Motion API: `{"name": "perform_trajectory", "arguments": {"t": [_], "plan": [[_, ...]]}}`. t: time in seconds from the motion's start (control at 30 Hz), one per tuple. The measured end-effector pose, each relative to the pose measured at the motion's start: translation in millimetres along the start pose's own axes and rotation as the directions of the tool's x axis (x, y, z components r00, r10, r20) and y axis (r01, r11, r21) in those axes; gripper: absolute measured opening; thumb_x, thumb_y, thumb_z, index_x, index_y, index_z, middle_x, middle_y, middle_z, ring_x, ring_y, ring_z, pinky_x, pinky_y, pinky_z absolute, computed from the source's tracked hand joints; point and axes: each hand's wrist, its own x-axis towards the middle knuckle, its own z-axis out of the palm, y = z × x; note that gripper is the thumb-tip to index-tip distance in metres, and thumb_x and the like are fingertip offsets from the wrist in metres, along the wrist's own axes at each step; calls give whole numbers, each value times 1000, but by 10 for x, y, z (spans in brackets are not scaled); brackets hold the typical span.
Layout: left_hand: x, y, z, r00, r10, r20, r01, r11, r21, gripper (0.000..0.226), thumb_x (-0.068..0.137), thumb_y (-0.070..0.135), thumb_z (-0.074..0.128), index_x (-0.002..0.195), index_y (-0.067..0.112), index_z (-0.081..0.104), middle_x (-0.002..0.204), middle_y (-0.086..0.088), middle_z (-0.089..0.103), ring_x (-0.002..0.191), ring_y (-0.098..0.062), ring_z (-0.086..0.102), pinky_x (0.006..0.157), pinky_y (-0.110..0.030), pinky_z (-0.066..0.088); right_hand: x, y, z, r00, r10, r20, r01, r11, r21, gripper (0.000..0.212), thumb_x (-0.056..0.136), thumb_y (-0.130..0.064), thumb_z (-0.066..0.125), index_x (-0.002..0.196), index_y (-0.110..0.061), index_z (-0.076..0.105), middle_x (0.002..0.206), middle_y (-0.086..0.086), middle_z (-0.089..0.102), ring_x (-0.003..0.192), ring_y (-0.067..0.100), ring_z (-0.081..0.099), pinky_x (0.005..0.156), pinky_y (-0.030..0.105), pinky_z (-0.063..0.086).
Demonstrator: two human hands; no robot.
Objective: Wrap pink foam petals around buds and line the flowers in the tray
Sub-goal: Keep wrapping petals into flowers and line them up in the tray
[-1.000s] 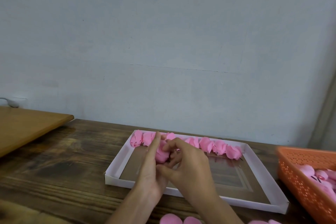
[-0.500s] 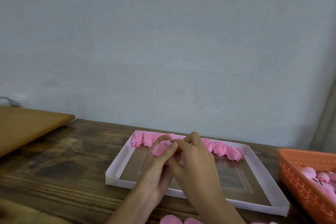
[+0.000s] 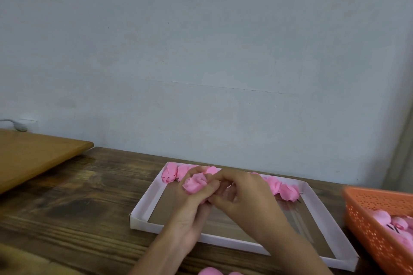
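Note:
Over the white cardboard tray (image 3: 143, 203) both my hands work on one pink foam flower (image 3: 194, 183). My left hand (image 3: 192, 214) grips the flower from below, thumb and fingers curled around it. My right hand (image 3: 243, 198) pinches the flower's right side with its fingertips. A row of finished pink flowers (image 3: 172, 173) lies along the tray's far wall, and its right end (image 3: 287, 191) shows beyond my right hand. My hands hide the middle of the row.
An orange perforated basket (image 3: 366, 219) with pink foam pieces stands at the right edge. Loose pink petals (image 3: 210, 271) lie at the bottom edge. A lighter wooden board (image 3: 33, 154) sits at the left on the dark wooden table (image 3: 78, 196). A grey wall is close behind.
Both hands have lifted slightly and turned the flower; it now sits higher in my left hand with its petals more folded around it. The tray and row have not moved.

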Motion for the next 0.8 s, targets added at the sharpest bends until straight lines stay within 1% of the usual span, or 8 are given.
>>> {"name": "perform_trajectory", "arguments": {"t": [0.07, 0.17, 0.33, 0.43, 0.57, 0.63, 0.7, 0.8], "plan": [[-10, -17, 1, 1000, 7, -3, -6, 999, 33, 58, 61, 3, 90, 112, 6, 62, 107, -30, 62, 97, -40, 65, 87, -46, 50, 12, 24, -55, 1000, -6, -9, 6, 1000, -4, 13, 81, -35, 78, 77, -44, 70, 75, -19, 69, 72, 4, 62, 65, 18, 46], [-26, -38, 34, 1000, 28, -13, -27, 997, 78, 50, 65, 0, 87, 108, 5, 62, 90, -23, 63, 82, -32, 69, 75, -37, 56, 15, 65, -70, 1000, -3, 18, 3, 1000, 28, 27, 83, -34, 76, 63, -50, 64, 70, -17, 63, 67, 4, 56, 60, 16, 39], [-58, -46, 56, 999, 29, 24, -30, 998, 49, 40, 68, 1, 87, 98, 6, 61, 77, -17, 57, 70, -28, 63, 65, -36, 60, 8, 57, -9, 994, 65, 84, -73, 993, 94, 13, 79, -27, 81, 71, -30, 71, 69, -9, 63, 61, 2, 52, 58, 15, 40], [-69, -20, 49, 1000, 15, 7, -16, 996, 92, 45, 59, 13, 95, 91, 10, 63, 73, -14, 56, 64, -24, 60, 56, -32, 55, 37, 46, -164, 971, 80, 226, -97, 993, 65, 23, 79, -19, 80, 70, -39, 75, 67, -18, 65, 59, -1, 55, 61, 13, 40], [-48, -14, 21, 998, 54, -41, -35, 932, 360, 41, 58, 20, 96, 80, 13, 62, 66, -8, 55, 53, -17, 53, 45, -26, 41, 69, 54, -359, 999, 37, 33, -34, 994, -105, 29, 85, -14, 71, 91, -41, 76, 83, -17, 67, 76, 1, 64, 67, 13, 45], [-48, -49, 2, 996, 89, -30, -62, 860, 507, 35, 68, 14, 94, 87, 12, 64, 64, -7, 58, 48, -19, 49, 42, -25, 40, 57, 33, -381, 994, -76, 83, 85, 990, -110, 36, 93, -13, 65, 110, -44, 72, 99, -18, 61, 92, 3, 62, 74, 15, 47], [-58, -96, 10, 995, 103, -2, -85, 830, 552, 34, 69, 13, 90, 96, 15, 69, 63, -2, 61, 43, -14, 49, 39, -23, 39, 31, 20, -364, 972, -131, 196, 153, 983, -105, 36, 98, -21, 62, 121, -48, 68, 110, -22, 54, 99, 4, 58, 79, 18, 47], [-36, -162, 36, 993, 114, 38, -117, 836, 536, 33, 69, -4, 76, 96, 13, 69, 70, 3, 70, 57, -8, 68, 48, -17, 48, 24, 27, -313, 961, -143, 235, 190, 964, -188, 27, 96, -37, 66, 120, -49, 68, 113, -23, 54, 100, 4, 57, 82, 27, 50]]}}
